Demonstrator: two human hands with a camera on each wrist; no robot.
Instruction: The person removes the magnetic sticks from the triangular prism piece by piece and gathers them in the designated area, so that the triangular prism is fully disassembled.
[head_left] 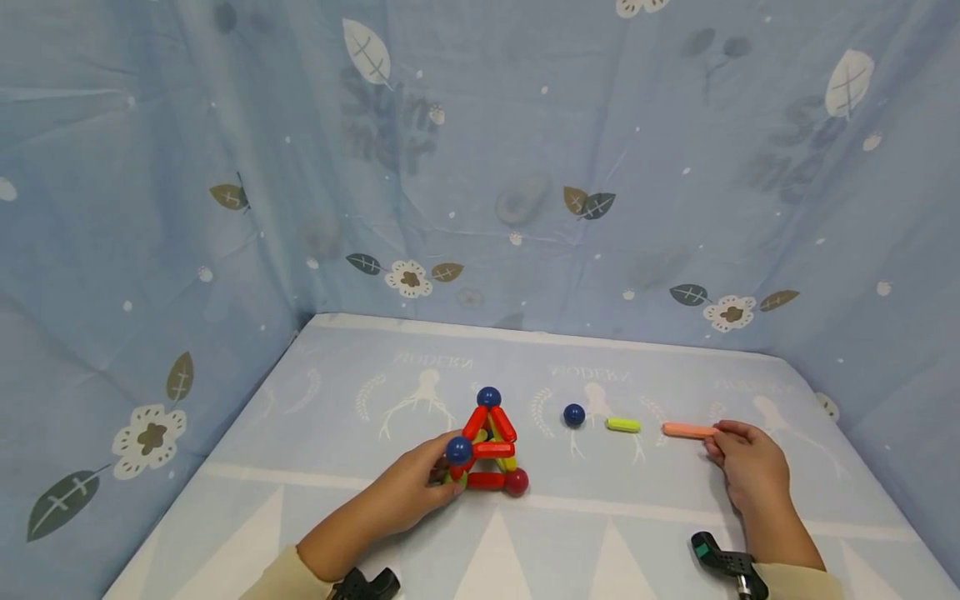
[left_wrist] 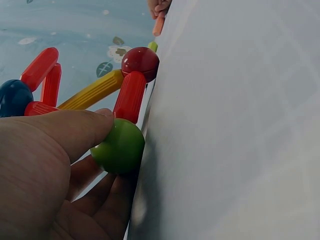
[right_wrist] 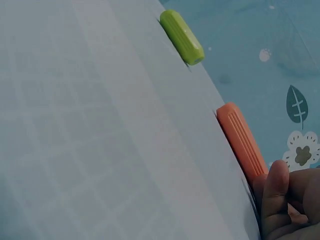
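A frame of red and yellow rods (head_left: pixel 492 450) joined by balls stands left of the table's middle. Blue balls top it, a dark red ball (head_left: pixel 516 482) sits at its lower right corner, and a green ball (left_wrist: pixel 120 147) at its lower left. My left hand (head_left: pixel 420 483) grips that green ball between thumb and fingers. Over at the right, my right hand (head_left: pixel 752 468) pinches the right end of an orange rod (head_left: pixel 686 430), which lies along the table top. In the right wrist view the thumb and fingertips close round the rod's near end.
Between the frame and the orange rod lie a loose blue ball (head_left: pixel 573 415) and a short lime green rod (head_left: pixel 623 425). Patterned blue cloth (head_left: pixel 525 167) hangs behind and at both sides of the table (head_left: pixel 360 333). Each wrist wears a black device (head_left: pixel 723 560).
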